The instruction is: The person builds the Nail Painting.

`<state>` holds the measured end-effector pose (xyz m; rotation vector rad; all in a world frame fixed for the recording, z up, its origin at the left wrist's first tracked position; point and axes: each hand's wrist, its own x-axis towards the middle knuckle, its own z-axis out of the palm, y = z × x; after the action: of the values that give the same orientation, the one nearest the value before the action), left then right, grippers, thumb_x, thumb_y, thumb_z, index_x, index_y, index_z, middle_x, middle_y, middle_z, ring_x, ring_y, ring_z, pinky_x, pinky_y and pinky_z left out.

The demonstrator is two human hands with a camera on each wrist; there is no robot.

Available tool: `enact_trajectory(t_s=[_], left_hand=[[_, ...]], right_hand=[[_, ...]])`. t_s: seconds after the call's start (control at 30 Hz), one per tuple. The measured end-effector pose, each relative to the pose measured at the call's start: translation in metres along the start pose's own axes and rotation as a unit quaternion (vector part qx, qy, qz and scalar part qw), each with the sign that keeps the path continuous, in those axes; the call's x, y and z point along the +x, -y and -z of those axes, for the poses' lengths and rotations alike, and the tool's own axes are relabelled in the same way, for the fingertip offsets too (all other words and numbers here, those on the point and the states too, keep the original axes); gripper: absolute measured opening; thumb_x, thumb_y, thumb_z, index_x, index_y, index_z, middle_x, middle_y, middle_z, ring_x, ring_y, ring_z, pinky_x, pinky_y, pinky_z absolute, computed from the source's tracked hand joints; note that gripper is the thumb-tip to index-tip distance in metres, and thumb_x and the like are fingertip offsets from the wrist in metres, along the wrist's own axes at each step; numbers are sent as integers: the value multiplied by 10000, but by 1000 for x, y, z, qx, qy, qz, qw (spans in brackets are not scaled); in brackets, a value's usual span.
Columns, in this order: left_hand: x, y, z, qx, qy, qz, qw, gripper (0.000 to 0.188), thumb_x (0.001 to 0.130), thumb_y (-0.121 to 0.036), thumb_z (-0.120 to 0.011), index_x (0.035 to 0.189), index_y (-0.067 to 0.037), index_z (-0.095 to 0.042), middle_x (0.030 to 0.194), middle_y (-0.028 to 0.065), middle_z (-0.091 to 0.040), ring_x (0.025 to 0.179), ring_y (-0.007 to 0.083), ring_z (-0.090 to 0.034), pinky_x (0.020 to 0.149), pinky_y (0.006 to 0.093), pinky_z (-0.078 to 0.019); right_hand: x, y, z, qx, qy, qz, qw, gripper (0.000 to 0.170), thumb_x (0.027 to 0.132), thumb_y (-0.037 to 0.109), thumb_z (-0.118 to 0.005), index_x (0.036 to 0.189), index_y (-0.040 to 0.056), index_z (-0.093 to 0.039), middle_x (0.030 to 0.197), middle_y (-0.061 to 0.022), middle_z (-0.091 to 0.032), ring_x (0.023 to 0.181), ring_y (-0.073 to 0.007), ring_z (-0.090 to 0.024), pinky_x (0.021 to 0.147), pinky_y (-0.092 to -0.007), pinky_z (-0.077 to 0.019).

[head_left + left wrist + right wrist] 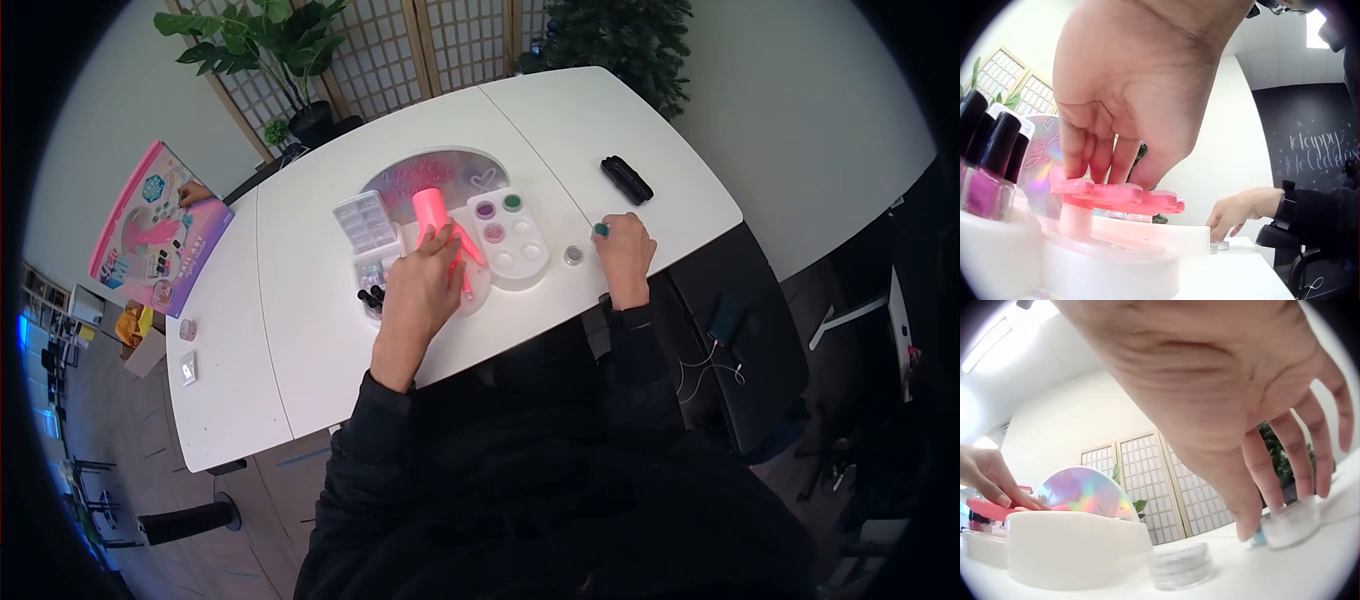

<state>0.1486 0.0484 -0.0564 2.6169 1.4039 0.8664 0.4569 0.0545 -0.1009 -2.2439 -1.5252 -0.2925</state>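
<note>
My left hand (425, 282) reaches down over a pink hand-shaped piece (1116, 195), its fingertips resting on the top. That piece stands on a short post on a white base (1110, 269). Just beyond rises a pink cylinder (429, 207). My right hand (627, 258) is low over the tabletop, thumb and forefinger pinching a small clear pot (1291, 524) with teal colour (601, 230) showing beside the thumb. Left of it sits a silvery glitter pot (573, 255). A white tray (517, 265) with round wells holds purple, green and pink pots.
Dark-capped nail polish bottles (1000, 156) stand near my left hand, by a clear compartment box (366, 222). An iridescent arched panel (450, 170) backs the set. A black case (627, 179) lies at right. At left are a nail art box (165, 235) and a small packet (189, 368).
</note>
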Motion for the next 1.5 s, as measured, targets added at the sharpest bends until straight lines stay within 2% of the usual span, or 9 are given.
enact_trajectory(t_s=[0.17, 0.23, 0.33, 0.67, 0.93, 1.1, 1.33, 1.43, 1.5], left_hand=[[1, -1, -1, -5, -13, 7, 1000, 266, 866, -75, -707, 1121, -2, -730, 1375, 186, -661, 1179, 397, -680, 827, 464, -611], [1, -2, 0, -1, -8, 9, 1000, 265, 870, -75, -703, 1123, -4, -731, 1370, 187, -663, 1175, 391, -683, 836, 460, -611], [1, -3, 1, -4, -4, 14, 1000, 264, 870, -73, -702, 1123, -3, -731, 1367, 185, -665, 1171, 384, -686, 839, 458, -611], [1, -3, -1, 3, -13, 13, 1000, 243, 869, -76, -704, 1100, -10, -736, 1367, 169, -669, 1165, 376, -691, 834, 453, -612], [1, -4, 0, 10, -2, 9, 1000, 310, 888, -93, -705, 1178, 17, -716, 1383, 190, -654, 1203, 366, -677, 825, 463, -627], [3, -9, 5, -3, 18, 32, 999, 304, 873, -79, -703, 1164, 2, -735, 1395, 156, -652, 1208, 366, -670, 881, 446, -607], [3, -9, 6, -3, 14, 33, 999, 319, 862, -82, -709, 1165, 16, -737, 1403, 140, -649, 1225, 365, -659, 906, 443, -595], [3, -8, 6, -6, 12, 25, 1000, 318, 863, -97, -723, 1160, 15, -737, 1397, 155, -652, 1204, 361, -672, 869, 448, -608], [3, -7, 7, -3, 11, 17, 1000, 312, 867, -107, -733, 1154, 15, -737, 1391, 169, -656, 1183, 358, -686, 835, 454, -620]], right_hand=[[15, 9, -5, 88, -12, 56, 994, 210, 802, 88, -827, 1001, 38, -780, 981, -137, -700, 893, -299, -719, 755, -441, -561], [19, 19, -7, 343, -3, 157, 926, 255, 772, 22, -838, 1021, 38, -783, 1035, -138, -721, 898, -306, -724, 777, -396, -573], [9, 58, 22, 496, 96, 153, 849, 295, 738, -34, -845, 1022, 10, -781, 1089, -138, -734, 887, -312, -725, 789, -363, -579], [1, 75, 8, 359, 72, 187, 912, 282, 718, -102, -813, 980, 0, -788, 1005, -146, -720, 894, -348, -711, 801, -396, -580], [13, 42, 23, 479, 142, 155, 852, 265, 778, -6, -847, 1036, 25, -796, 1039, -109, -755, 879, -246, -715, 792, -331, -586], [3, 0, 31, 260, 137, 114, 949, 325, 744, 2, -871, 1058, 14, -788, 1048, -106, -764, 896, -253, -714, 785, -339, -582], [0, 0, 13, 329, 217, 141, 908, 330, 706, -11, -869, 1025, 0, -782, 1038, -141, -758, 905, -295, -733, 785, -378, -591], [1, 18, 31, 358, 130, 84, 921, 355, 714, 1, -874, 1056, 10, -778, 1033, -137, -751, 880, -280, -735, 777, -355, -592], [2, 30, 41, 442, 102, 176, 874, 340, 744, 14, -868, 1070, 14, -771, 1036, -128, -741, 879, -268, -732, 776, -337, -592]])
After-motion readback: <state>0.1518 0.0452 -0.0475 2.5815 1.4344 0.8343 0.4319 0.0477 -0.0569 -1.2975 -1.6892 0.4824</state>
